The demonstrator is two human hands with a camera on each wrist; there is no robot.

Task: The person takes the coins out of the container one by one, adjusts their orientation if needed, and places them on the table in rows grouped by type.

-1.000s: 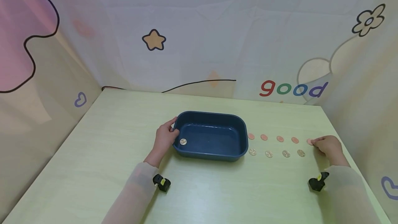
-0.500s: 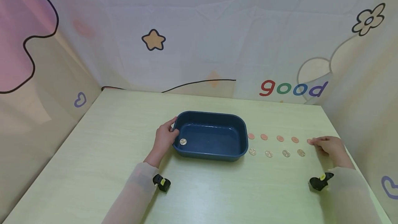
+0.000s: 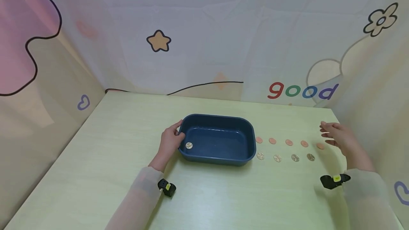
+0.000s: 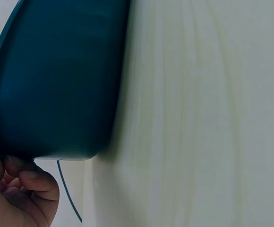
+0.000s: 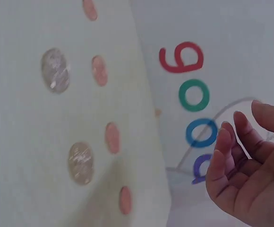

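Observation:
A dark blue rectangular tub (image 3: 217,158) stands mid-table. My left hand (image 3: 170,139) grips its left end, thumb over the rim and fingers outside; the left wrist view shows those curled fingers (image 4: 42,184) against the wall. One shiny pale-gold coin-like disc (image 3: 189,146) lies inside at the left. Right of the tub runs a back row of pink discs (image 3: 289,142) and a front row of several shiny pale-gold discs (image 3: 295,158). My right hand (image 3: 342,137) is raised above the rightmost pink disc (image 3: 320,146), its fingers (image 5: 217,175) loosely bent and apart, nothing between them.
The pale wooden table (image 3: 121,159) meets a printed cloth backdrop (image 3: 204,45) at its back edge, with more cloth at both sides. Each forearm wears a small black camera (image 3: 167,188) at the sleeve.
My right hand has let go of the rightmost pink disc and risen up and to the right, fingers spreading. That disc stays on the table. The left hand and tub keep their place.

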